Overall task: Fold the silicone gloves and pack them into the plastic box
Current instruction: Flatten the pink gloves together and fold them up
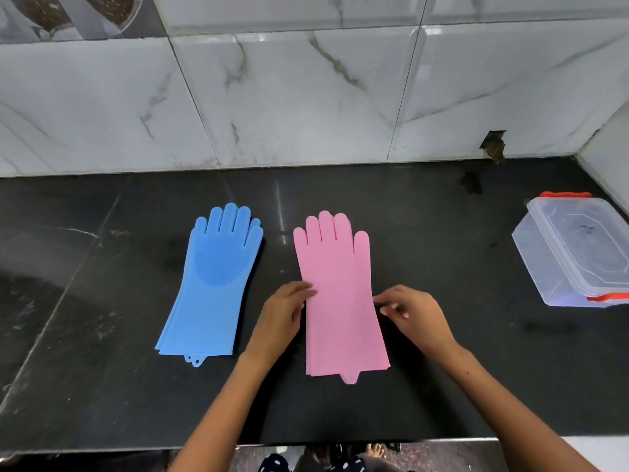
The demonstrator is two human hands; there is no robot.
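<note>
Gloves lie flat on the black counter [442, 352]: the pink glove [337, 294] sits at the centre of the frame, its long axis running nearly straight up the picture, fingers pointing toward the marble-tiled wall [306, 97] at the top and the cuff with its small hanging tab toward the lower edge. The blue glove [218, 284] lies just to its left, apart from it, fingers also pointing up but with the cuff slanting down toward the lower left (its round patch of bristles faces up on the palm). The left hand [286, 311] rests its fingertips on the pink glove's left edge about midway along, fingers fairly straight and not wrapped around anything. The right hand [412, 315] is at the glove's right edge at the same height, fingers curled in a pinch at the edge; whether it really grips the silicone cannot be told. The plastic box [575, 253], clear with red latches and its lid on, stands well apart at the right edge of the frame.
</note>
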